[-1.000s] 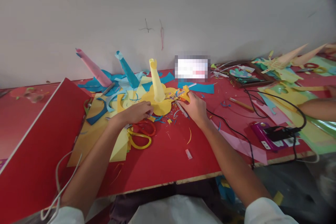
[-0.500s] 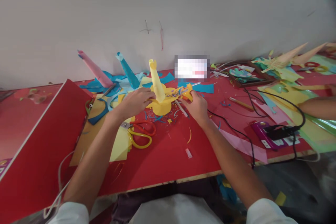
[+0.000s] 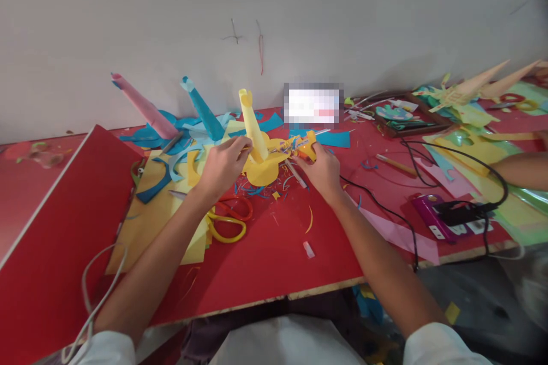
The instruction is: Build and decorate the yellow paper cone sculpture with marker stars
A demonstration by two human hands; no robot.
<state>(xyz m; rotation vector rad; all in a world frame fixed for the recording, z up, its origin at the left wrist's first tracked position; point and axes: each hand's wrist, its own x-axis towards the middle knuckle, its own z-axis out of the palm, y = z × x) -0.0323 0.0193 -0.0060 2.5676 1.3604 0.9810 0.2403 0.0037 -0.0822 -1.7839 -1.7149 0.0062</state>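
Observation:
A yellow paper flower (image 3: 262, 174) with a rolled paper tube (image 3: 252, 125) rising from its middle stands on the red table. My left hand (image 3: 225, 165) is at its left side, fingers pinched together against the tube's lower part. In my right hand (image 3: 321, 168) is a yellow-orange glue gun (image 3: 306, 146), its nozzle end pointing left at the flower's right edge. A black cord runs down from near this hand. Red-and-yellow-handled scissors (image 3: 226, 228) lie below my left wrist, their blades partly hidden by my arm.
Behind stand a blue paper tube (image 3: 205, 111) and a pink one (image 3: 145, 108). Paper scraps (image 3: 252, 189) litter the middle. On the right are a pencil (image 3: 396, 165), a purple power box (image 3: 434, 217) with black cables, a tray (image 3: 385, 131) and another person's arm (image 3: 520, 171). A red board (image 3: 64, 228) leans left.
My left hand has risen slightly from the flower's base to the side of the tube. The glue gun has tilted a little in my right hand. The view has shifted slightly.

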